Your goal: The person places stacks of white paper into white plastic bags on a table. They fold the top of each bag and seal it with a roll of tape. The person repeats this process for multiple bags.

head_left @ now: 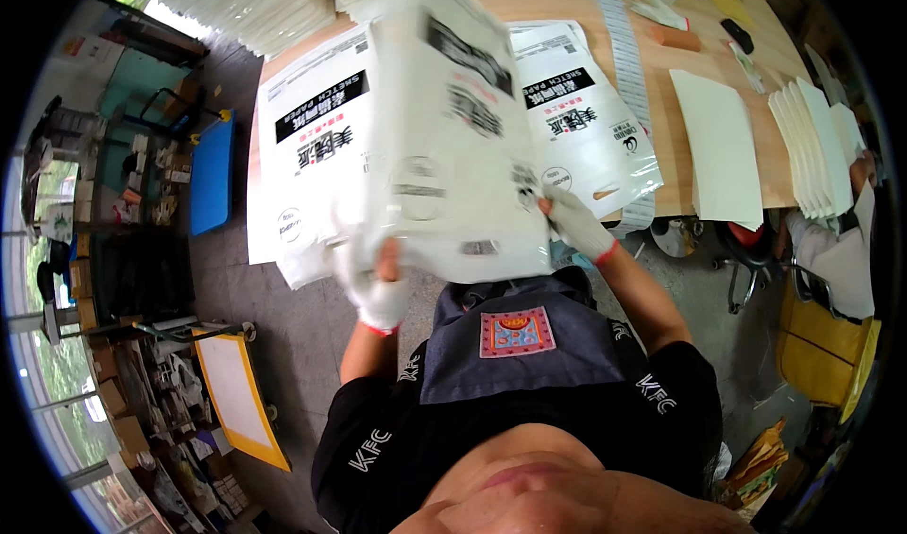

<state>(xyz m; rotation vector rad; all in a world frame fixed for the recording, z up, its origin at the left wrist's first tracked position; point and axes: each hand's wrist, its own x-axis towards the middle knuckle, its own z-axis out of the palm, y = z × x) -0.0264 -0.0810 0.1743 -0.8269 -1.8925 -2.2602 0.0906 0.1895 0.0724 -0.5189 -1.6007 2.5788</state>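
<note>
Gloved hands holding a white packet at the table's near edge.
White packet [453, 208] up off the table [661, 90], tilted, top blurred, between two printed packs: left pack [316, 128] and right pack [590, 128]. Left hand [376, 284] closed on its lower left corner, thumb in front, other fingers partly hidden; right hand [576, 224] pinched on its right edge, exact finger opening can't tell. Paper stack [715, 146] farther right.
</note>
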